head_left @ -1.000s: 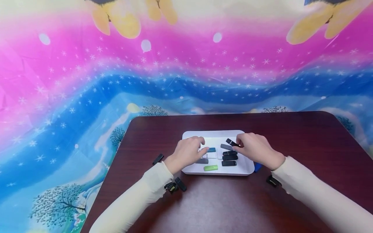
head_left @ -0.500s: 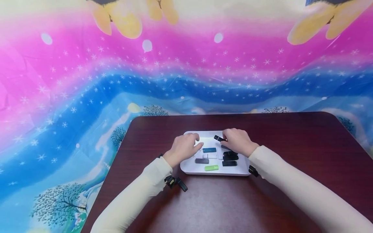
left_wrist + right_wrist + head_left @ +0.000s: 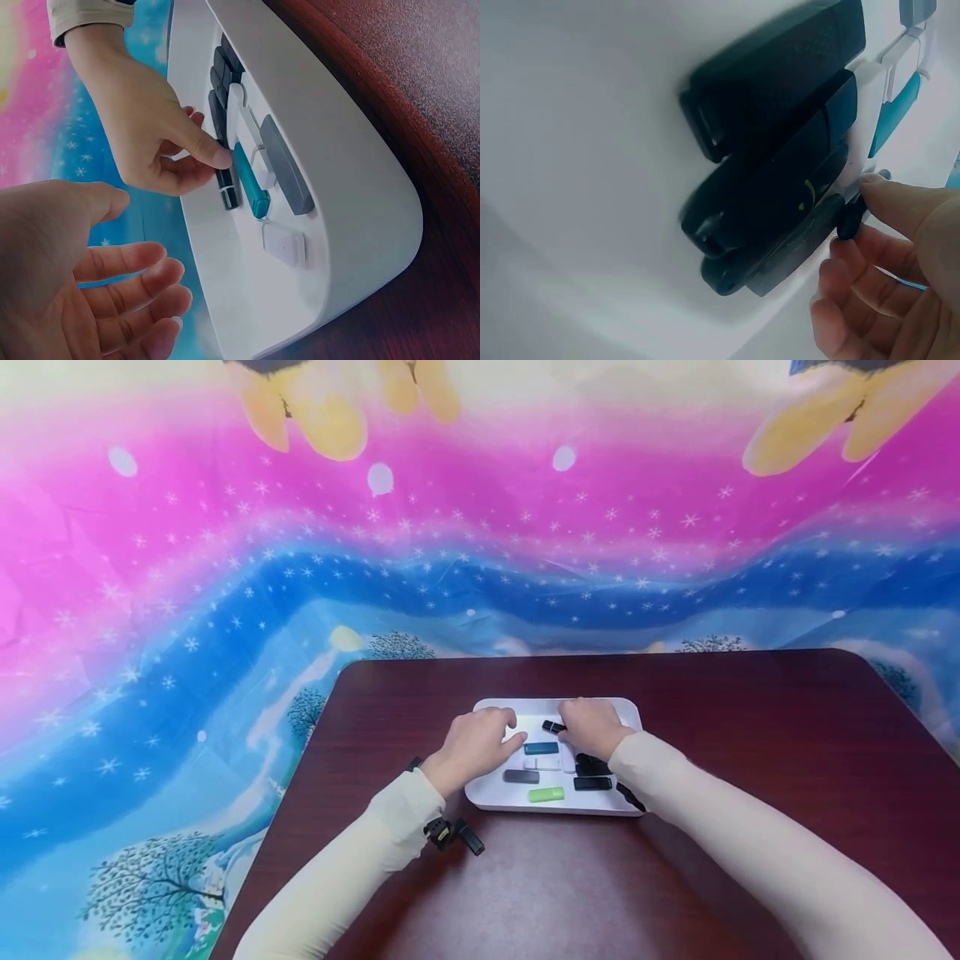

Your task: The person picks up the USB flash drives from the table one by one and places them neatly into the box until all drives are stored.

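Note:
My right hand (image 3: pixel 592 727) pinches a black USB stick with a pale band (image 3: pixel 553 727) between thumb and fingers, low over the back of a white tray (image 3: pixel 555 811). In the left wrist view, the held stick (image 3: pixel 228 193) lies beside a teal USB stick (image 3: pixel 251 184). My left hand (image 3: pixel 476 745) holds nothing and hovers above the tray's left side, fingers relaxed. Within the tray are also a white stick (image 3: pixel 542 763), a grey one (image 3: pixel 521 777), a green one (image 3: pixel 546 794) and several black ones (image 3: pixel 592 783). The right hand partly covers the back right sticks.
The tray stands on a dark reddish-brown table (image 3: pixel 420 693). A small whitish rectangular piece (image 3: pixel 283 244) lies at the tray's left end. Black camera gear (image 3: pixel 453 835) hangs from the left wrist. Behind the table hangs a pink and blue patterned cloth (image 3: pixel 480 552).
My right hand has moved left and then lower with the black USB stick, from the tray's right side to its back middle. The left hand shifted slightly left, then stayed nearly still.

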`<state>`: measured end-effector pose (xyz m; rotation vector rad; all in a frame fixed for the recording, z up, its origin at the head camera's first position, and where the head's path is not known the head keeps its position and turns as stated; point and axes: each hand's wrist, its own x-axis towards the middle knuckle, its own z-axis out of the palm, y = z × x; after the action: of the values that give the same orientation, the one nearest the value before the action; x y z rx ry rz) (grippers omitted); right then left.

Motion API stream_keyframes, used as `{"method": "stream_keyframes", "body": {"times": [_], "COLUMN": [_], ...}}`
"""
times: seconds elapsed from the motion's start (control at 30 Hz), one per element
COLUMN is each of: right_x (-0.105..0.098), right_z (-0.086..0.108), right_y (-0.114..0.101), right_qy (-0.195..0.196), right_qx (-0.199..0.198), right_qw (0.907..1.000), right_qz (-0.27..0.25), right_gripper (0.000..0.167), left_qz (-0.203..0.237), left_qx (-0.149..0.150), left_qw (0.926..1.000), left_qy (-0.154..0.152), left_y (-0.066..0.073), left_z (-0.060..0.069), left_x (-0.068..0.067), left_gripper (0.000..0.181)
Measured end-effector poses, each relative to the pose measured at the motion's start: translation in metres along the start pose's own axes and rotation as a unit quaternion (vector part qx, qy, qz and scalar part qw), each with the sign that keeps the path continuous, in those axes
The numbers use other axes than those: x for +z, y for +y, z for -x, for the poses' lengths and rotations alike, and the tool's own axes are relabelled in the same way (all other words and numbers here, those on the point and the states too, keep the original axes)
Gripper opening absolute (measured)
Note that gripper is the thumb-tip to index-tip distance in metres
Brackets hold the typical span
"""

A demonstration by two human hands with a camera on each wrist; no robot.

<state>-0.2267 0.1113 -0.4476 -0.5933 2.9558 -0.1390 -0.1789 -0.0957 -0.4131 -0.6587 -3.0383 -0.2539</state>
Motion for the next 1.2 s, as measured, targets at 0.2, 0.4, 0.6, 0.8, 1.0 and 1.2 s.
{"method": "stream_keyframes", "body": {"times": [0.2,0.4,0.6,0.8,1.0,1.2], "right_x": [-0.002,-0.013,-0.031,-0.045,-0.052,-0.055], "right_z": [0.0,0.001,0.011,0.028,0.048,0.065], "right_y": [0.002,0.009,0.012,0.01,0.005,-0.002], "right_qy": [-0.003,-0.011,-0.001,0.039,0.071,0.095], "right_qx": [-0.009,0.011,0.019,0.006,-0.013,-0.029], "right_qw": [0.9999,0.9989,0.997,0.9939,0.9916,0.9892], "right_qz": [-0.011,-0.045,-0.074,-0.103,-0.107,-0.107], "right_gripper": [0.023,0.022,0.031,0.029,0.029,0.029], "left_qz": [-0.004,-0.006,0.002,0.029,0.046,0.048], "left_qx": [0.003,-0.004,-0.013,-0.028,-0.021,-0.006], "left_qw": [1.0,1.0,0.9999,0.9991,0.9983,0.9979], "left_qy": [0.005,0.003,0.003,0.01,0.028,0.043], "left_y": [0.003,0.003,0.0,-0.003,-0.002,0.003], "left_z": [0.001,0.0,0.004,0.014,0.026,0.036], "left_x": [0.0,-0.002,-0.008,-0.015,-0.021,-0.025], "left_gripper": [0.032,0.032,0.032,0.033,0.034,0.032]}}
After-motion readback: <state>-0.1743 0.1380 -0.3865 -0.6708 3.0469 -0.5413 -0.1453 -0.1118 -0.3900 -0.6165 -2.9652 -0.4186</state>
